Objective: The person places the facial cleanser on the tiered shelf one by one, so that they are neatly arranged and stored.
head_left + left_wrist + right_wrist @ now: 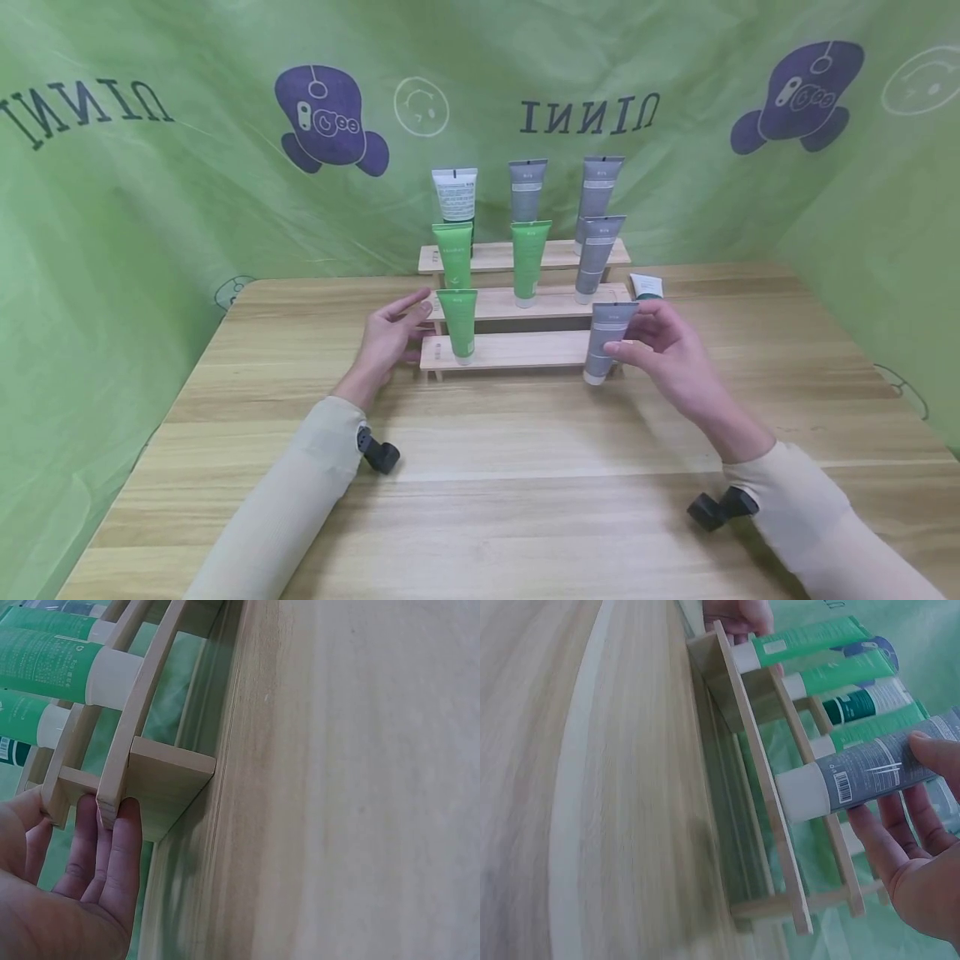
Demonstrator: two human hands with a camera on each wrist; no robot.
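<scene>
A three-tier wooden display rack [525,350] stands towards the back of the table. My left hand [382,342] grips its left end; in the left wrist view the fingertips [124,817] lie around the front board's end, the thumb by the board behind. At the rack's right end my right hand [678,358] holds a grey squeeze tube [602,329] cap down, thumb in front and fingers behind. Its white cap [801,793] is at the lowest board; whether they touch I cannot tell. A green tube [460,325] stands at that board's left end.
The middle tier bears two green tubes [529,262] and a grey tube [597,258]. On top are a white-and-dark-green tube [454,196] and two grey tubes [528,187]. Another white-and-green tube [647,286] shows behind the rack's right side. Green cloth [480,50] hangs behind.
</scene>
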